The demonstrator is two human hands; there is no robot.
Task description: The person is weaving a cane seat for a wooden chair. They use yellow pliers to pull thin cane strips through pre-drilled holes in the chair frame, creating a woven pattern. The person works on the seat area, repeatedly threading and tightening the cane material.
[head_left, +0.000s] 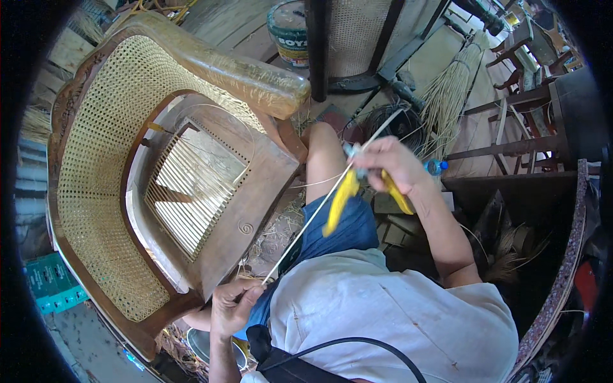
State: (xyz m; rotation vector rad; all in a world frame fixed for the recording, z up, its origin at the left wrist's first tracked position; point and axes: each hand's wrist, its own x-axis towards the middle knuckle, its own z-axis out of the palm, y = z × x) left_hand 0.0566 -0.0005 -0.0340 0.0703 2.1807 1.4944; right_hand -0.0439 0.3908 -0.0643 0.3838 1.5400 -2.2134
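Observation:
A pale cane strand (309, 222) runs slantwise across my lap. Its lower end is pinched between the thumb and fingers of my left hand (234, 306). My right hand (391, 163) is closed around pliers (341, 203) whose yellow handles stand spread; the strand passes by its fingers, and motion smears the pliers' head. At my left stands a wooden armchair with a seat frame (263, 186) drilled with small holes. Parallel cane strips (185, 205) cross part of its opening. A tool with an amber handle (155, 127) sits at the seat's rear edge.
The chair's woven cane back (96, 185) curves around the seat. Behind stand a paint bucket (287, 32) and another cane panel (359, 35). A bundle of long cane (450, 83) lies at the far right, near a blue-capped bottle (436, 167) and wooden chair frames (511, 150).

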